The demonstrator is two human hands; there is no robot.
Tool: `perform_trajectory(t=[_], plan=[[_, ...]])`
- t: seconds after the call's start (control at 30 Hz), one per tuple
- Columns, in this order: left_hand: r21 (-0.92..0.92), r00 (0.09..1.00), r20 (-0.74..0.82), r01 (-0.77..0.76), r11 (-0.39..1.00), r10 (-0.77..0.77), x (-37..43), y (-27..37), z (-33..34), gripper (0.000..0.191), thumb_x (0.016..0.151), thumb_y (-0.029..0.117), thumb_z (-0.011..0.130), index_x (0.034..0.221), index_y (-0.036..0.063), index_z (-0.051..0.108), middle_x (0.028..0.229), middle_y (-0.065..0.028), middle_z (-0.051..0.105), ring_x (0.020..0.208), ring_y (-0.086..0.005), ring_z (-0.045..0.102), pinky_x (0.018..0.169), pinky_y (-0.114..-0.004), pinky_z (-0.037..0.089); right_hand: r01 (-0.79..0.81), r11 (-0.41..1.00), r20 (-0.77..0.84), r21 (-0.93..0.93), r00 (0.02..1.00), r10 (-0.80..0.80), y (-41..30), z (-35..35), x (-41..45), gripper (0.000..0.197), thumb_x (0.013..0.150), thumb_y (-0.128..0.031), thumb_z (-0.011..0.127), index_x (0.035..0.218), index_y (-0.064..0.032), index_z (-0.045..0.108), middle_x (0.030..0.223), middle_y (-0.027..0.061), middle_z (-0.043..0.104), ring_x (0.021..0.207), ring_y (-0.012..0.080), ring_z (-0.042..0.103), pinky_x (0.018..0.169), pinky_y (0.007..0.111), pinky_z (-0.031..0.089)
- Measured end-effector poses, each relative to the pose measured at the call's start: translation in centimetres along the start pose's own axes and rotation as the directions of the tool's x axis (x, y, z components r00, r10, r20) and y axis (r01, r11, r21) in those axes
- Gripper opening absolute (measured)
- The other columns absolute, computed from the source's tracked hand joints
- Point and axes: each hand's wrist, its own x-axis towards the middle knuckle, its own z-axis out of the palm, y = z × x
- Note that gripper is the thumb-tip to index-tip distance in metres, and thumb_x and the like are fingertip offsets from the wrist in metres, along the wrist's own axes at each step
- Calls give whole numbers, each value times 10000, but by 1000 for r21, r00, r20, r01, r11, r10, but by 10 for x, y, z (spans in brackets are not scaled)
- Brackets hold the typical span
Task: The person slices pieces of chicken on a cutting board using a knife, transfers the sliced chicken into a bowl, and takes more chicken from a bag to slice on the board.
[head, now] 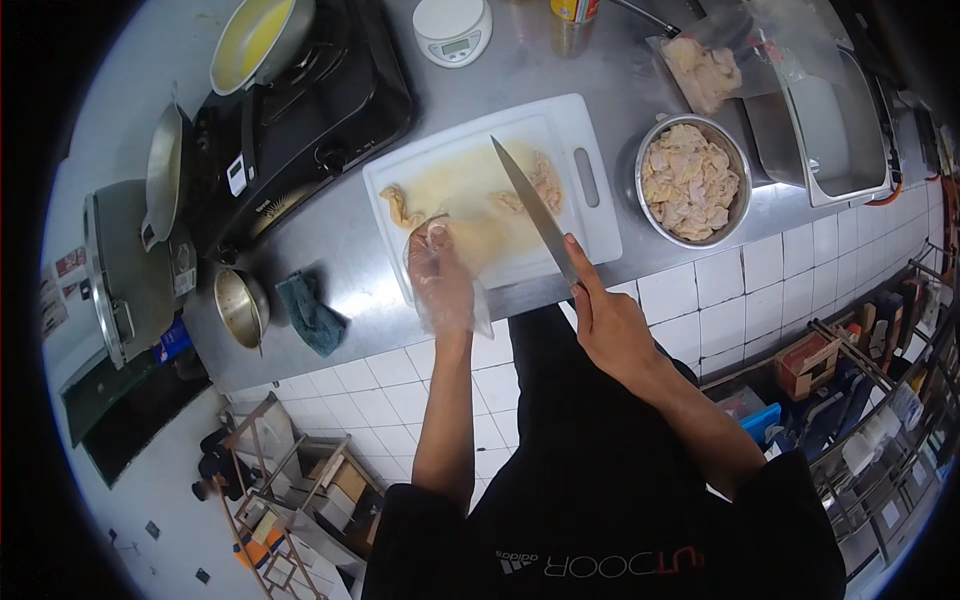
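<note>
My right hand (615,326) grips a long kitchen knife (529,202) by its handle, index finger along the blade's base. The blade slants over a white plastic cutting board (484,127). My left hand (442,274), in a clear plastic glove, hovers at the board's near left part; blur and the glove hide whether anything is between its fingers. Close beyond it lies a yellowish strip of what looks like chicken skin (400,206). More pale pieces of raw chicken or skin (547,184) lie to the right of the blade. Yellowish wet stains mark the board.
Right of the board stands a steel bowl (641,199) heaped with raw chicken pieces (690,180). Beyond are a bag of chicken (701,71) and a steel pan (851,191). A gas stove (337,112), frying pan (217,67), kitchen scale (452,34), cloth (309,311) and small bowl (244,307) also surround it.
</note>
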Motion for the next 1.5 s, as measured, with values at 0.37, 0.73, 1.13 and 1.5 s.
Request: perform_trajectory(t=[0.37,0.73,1.13,1.5], plan=[[719,938,-157,-105,687,308,8,-32,-20,181,990,144,654,1111,14,688,1032,-170,751,923,-338,733,820,-406,564,-36,969,331,-246,936,119,-31,12,4,750,1027,-144,519,1653,-268,126,640,218,653,592,456,653,620,574,546],[831,874,-90,-198,519,477,3,-35,-33,199,927,110,680,1105,35,727,1024,-185,703,965,-380,658,882,-460,531,22,945,306,-328,948,84,-49,1,5,763,1022,-98,514,1657,-227,112,637,208,642,606,429,669,598,570,538],[717,889,87,-369,591,450,2,-45,-28,294,799,16,709,1084,60,766,989,-208,724,947,-414,659,877,-478,526,97,796,340,-597,930,142,-39,6,18,975,889,2,581,1664,-312,79,683,210,672,627,417,690,621,551,566],[732,888,75,-358,580,453,-1,-59,-31,348,730,22,710,1066,73,782,929,-196,725,925,-397,672,869,-464,546,75,725,355,-685,903,241,-20,-4,8,947,896,-11,574,1657,-341,116,672,200,671,645,413,691,630,538,563]])
